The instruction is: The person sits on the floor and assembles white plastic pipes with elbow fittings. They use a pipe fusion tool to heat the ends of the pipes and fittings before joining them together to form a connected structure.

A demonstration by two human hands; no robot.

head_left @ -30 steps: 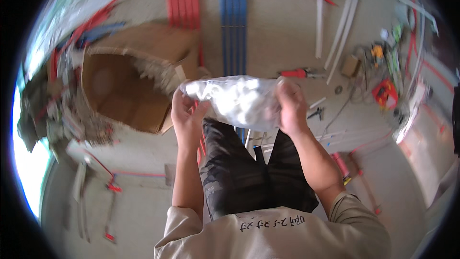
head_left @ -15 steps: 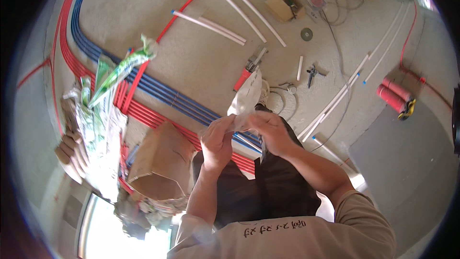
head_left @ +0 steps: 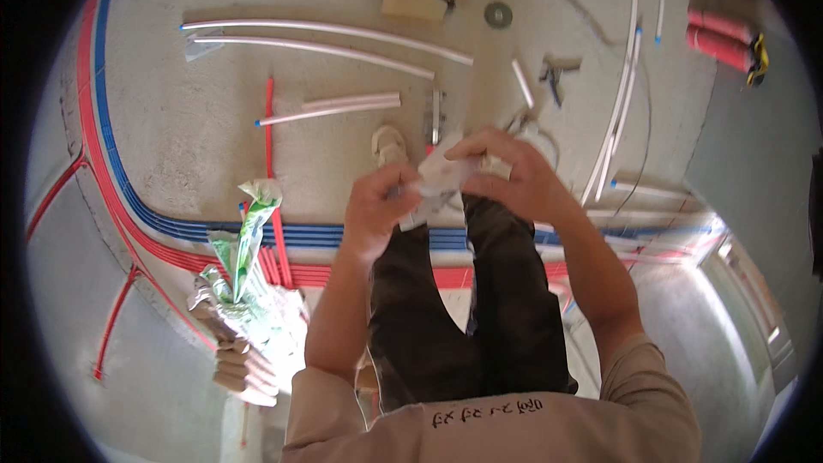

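Note:
Between my two hands is a small, translucent whitish plastic bag (head_left: pixel 442 173), crumpled and slightly blurred. My left hand (head_left: pixel 375 210) has its fingers closed on the near left side of it. From the right, my right hand (head_left: pixel 519 173) pinches the bag with thumb and fingers. What the bag contains, if anything, I cannot make out. Both hands are held in front of my dark trousers, above the floor. Just beyond the bag, a tool with a long metal head (head_left: pixel 436 116) lies on the concrete, partly hidden by the bag.
Blue pipes (head_left: pixel 326 234) and red pipes (head_left: pixel 321 275) cross the floor beneath my arms. Long white pipes (head_left: pixel 343 33) lie ahead. Farther off are a cardboard box (head_left: pixel 416 4) and a round disc (head_left: pixel 498 15). Green-and-white plastic packaging (head_left: pixel 249 244) lies left; red cylinders (head_left: pixel 718 47) lie right.
My view has turned, so the blue and red pipes now run nearly level. My hands have moved apart, and the bag is lower and more bunched between them.

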